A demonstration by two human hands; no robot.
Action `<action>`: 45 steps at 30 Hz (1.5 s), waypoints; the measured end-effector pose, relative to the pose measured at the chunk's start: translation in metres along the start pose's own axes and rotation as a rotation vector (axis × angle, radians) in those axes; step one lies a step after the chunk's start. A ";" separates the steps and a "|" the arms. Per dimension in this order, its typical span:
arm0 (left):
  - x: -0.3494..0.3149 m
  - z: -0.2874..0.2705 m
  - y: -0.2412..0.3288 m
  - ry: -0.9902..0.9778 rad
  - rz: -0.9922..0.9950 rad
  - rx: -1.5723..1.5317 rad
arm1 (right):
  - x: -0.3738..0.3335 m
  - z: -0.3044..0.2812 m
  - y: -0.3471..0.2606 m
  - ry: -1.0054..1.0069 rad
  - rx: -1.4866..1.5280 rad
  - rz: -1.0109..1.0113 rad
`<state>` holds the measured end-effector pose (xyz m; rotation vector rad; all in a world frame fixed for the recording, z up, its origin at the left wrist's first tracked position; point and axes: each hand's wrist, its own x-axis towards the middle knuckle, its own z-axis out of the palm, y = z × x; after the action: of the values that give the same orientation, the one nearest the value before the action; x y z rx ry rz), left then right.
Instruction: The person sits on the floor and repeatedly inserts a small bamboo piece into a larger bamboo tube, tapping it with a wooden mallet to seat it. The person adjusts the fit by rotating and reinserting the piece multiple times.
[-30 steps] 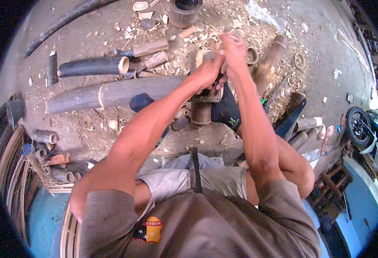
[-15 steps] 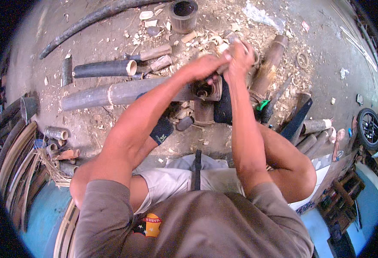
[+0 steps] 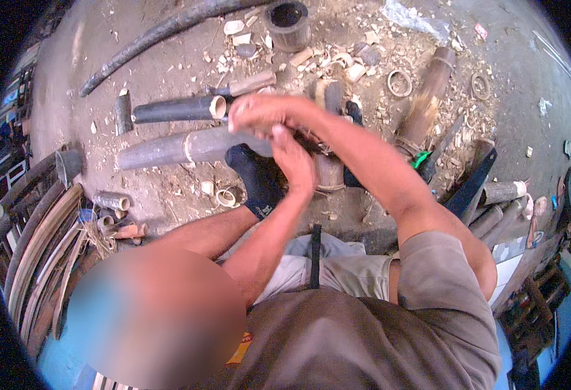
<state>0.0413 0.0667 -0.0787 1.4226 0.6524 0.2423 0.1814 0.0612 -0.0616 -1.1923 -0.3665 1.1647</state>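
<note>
My right hand (image 3: 262, 114) is a closed fist, blurred by motion, above the grey bamboo pole. What it grips is hidden. Just below it, my left hand (image 3: 292, 159) is curled close against the pole, its fingers mostly out of sight; I cannot make out what they hold. The bamboo pole (image 3: 162, 149) lies crosswise, and its right end is largely covered by my hands and right forearm. A short upright bamboo piece (image 3: 329, 172) stands under that end, between my feet. Left of my fist lies a dark bamboo tube (image 3: 175, 110) with a pale cut end.
Shavings and chips cover the floor ahead. A thick hollow tube (image 3: 287, 29) stands at the back. Bamboo rings (image 3: 400, 84) and a partly shaved bamboo length (image 3: 428, 94) lie to the right, near a green-marked tool (image 3: 420, 158) and a saw-like blade (image 3: 470, 181). Bent strips (image 3: 32, 260) are stacked at left.
Both hands have swung from the pole's right end toward the left, and my right forearm now crosses over it. The view has shifted slightly. A bamboo ring now shows near my left foot.
</note>
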 end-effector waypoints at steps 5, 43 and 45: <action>-0.007 -0.001 -0.008 -0.023 -0.140 -0.072 | -0.010 0.015 0.011 -0.005 -0.334 0.022; 0.057 -0.012 0.040 -1.040 0.628 1.208 | -0.089 0.161 0.139 1.648 0.196 -0.119; 0.053 -0.011 0.037 -0.931 0.639 1.211 | -0.103 0.156 0.135 1.597 0.155 -0.128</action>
<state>0.0860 0.1101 -0.0579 2.5962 -0.5959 -0.4133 -0.0475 0.0453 -0.0821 -1.5476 0.8298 -0.1058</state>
